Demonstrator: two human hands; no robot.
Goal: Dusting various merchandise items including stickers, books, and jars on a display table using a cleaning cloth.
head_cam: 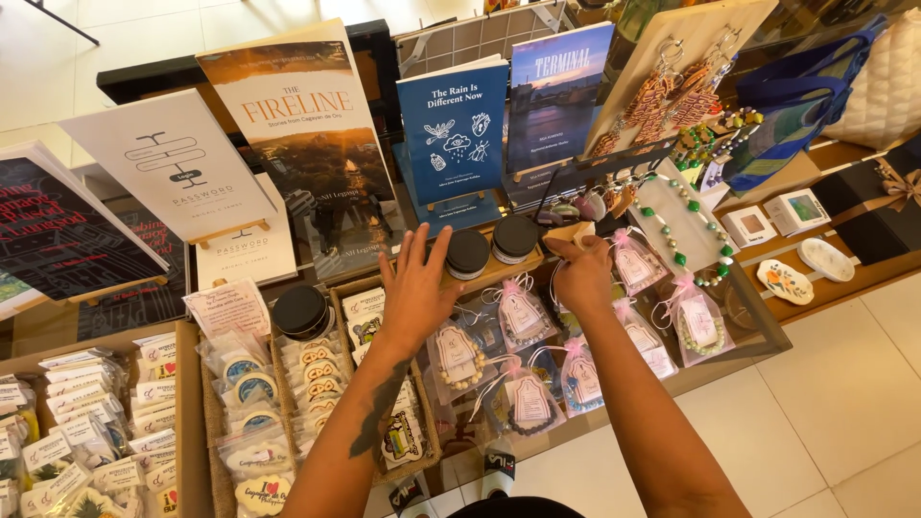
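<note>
a: where are the hands?

b: both reach over the bench (767,336). the left hand (414,288) is spread flat, fingers apart, hovering just short of a black-lidded jar (467,253); whether a fingertip touches it i cannot tell.

a: and the right?

b: the right hand (582,273) is curled, fingers pinched on a small tan piece (574,233) right beside a second black-lidded jar (515,238). the two jars stand side by side between the hands, near their fingertips.

a: what lies under the arms?

b: clear gift pouches with pink ribbon (523,317), each holding a bead bracelet and a card. to the left, shallow trays of wrapped stickers (254,422) and a third black lid (300,311).

a: behind that?

b: books upright on little easels, a blue-covered book (453,125) right behind the jars, a white one (173,158) further left. a board of beaded earrings (672,86) leans on the right, with a green bead necklace (686,225) below it.

a: the room?

b: pale floor tiles (835,422), and a blue bag (796,105) at the far right.
</note>
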